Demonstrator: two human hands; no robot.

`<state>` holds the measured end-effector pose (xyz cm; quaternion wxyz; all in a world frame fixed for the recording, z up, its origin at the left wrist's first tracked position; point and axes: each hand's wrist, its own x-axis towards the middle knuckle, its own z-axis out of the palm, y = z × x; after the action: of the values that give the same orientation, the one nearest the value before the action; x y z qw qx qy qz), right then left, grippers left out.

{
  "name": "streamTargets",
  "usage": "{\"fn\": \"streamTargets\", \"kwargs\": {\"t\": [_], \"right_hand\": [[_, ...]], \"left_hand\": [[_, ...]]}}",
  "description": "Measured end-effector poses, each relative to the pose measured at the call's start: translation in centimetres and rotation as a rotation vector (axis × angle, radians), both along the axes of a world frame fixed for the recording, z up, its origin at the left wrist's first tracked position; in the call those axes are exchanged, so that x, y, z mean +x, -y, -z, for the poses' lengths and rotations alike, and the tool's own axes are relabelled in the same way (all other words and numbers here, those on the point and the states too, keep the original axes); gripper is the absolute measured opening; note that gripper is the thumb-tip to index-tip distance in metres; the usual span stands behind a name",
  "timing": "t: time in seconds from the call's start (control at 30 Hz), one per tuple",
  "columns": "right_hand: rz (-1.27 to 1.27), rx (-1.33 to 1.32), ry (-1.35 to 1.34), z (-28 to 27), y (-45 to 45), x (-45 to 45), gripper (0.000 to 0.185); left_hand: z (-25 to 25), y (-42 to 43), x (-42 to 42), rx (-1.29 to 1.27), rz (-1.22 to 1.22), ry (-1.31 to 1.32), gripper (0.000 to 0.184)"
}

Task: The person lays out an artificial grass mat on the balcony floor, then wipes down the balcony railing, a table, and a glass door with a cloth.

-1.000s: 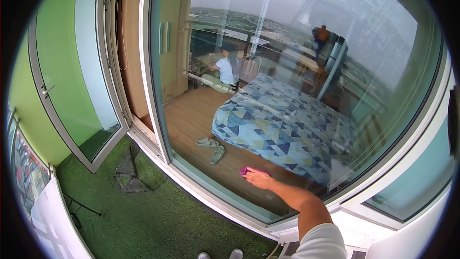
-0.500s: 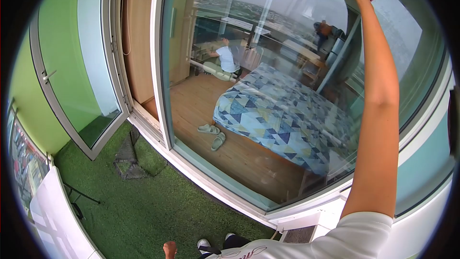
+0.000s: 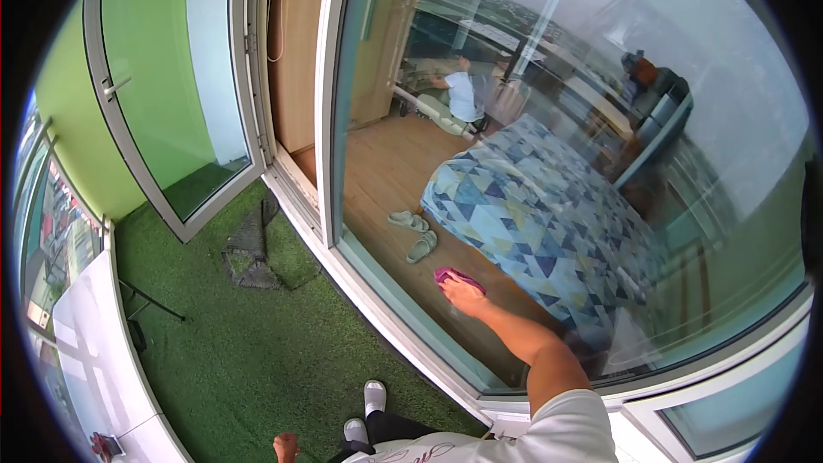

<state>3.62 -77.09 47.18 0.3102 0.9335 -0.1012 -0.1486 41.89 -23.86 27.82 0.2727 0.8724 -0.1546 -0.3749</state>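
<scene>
The left hand (image 3: 286, 446) hung low near the pale slippers (image 3: 375, 398); whether it was closed could not be told. The right hand (image 3: 464, 295) held a cloth (image 3: 445, 274) against the lower window pane (image 3: 729, 120). Magenta and crumpled, the cloth showed around the fingers. Beyond the glass stood a triangle-patterned bed (image 3: 540, 214).

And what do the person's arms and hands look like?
The right arm has a short white sleeve; below it, the arm and right hand are bare, no glove. The left hand looks bare too; any sleeve there is out of view.
</scene>
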Motion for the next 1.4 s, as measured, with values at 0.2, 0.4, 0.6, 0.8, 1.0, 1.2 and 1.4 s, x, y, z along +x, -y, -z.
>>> {"fn": "streamTargets", "kwargs": {"t": [0.2, 0.4, 0.6, 0.8, 1.0, 1.2, 1.4], "right_hand": [[-0.011, -0.150, 0.588, -21.4, 5.5, 8.1, 0.027], [-0.183, -0.839, 0.784, -64.9, 6.2, 7.4, 0.036], [-0.170, -1.025, 1.057, -72.5, 7.0, 6.2, 0.051], [0.100, -0.908, 0.616, -42.0, 8.1, 16.6, 0.057], [0.031, -0.081, 0.053, -0.1, 9.9, 15.3, 0.036], [0.128, -0.051, 0.223, -11.4, 12.6, 20.7, 0.027], [-0.209, -0.705, 0.679, -54.3, 14.2, 23.4, 0.039]], "left_hand": [[0.6, 4.9, 1.4, 0.161, -0.017, -0.068, 0.022], [-0.4, 12.5, 1.4, -0.148, -0.155, -0.136, 0.027], [-0.1, 13.5, 1.8, -0.147, -0.133, -0.157, 0.026], [0.8, 11.7, 4.2, 0.179, -0.158, -0.286, 0.023], [-0.3, 13.4, 11.4, 0.052, -0.175, -0.231, 0.024], [0.3, 14.2, 17.5, -0.053, -0.124, -0.139, 0.026], [2.0, 16.1, 20.7, 0.115, -0.091, -0.244, 0.027]]}}
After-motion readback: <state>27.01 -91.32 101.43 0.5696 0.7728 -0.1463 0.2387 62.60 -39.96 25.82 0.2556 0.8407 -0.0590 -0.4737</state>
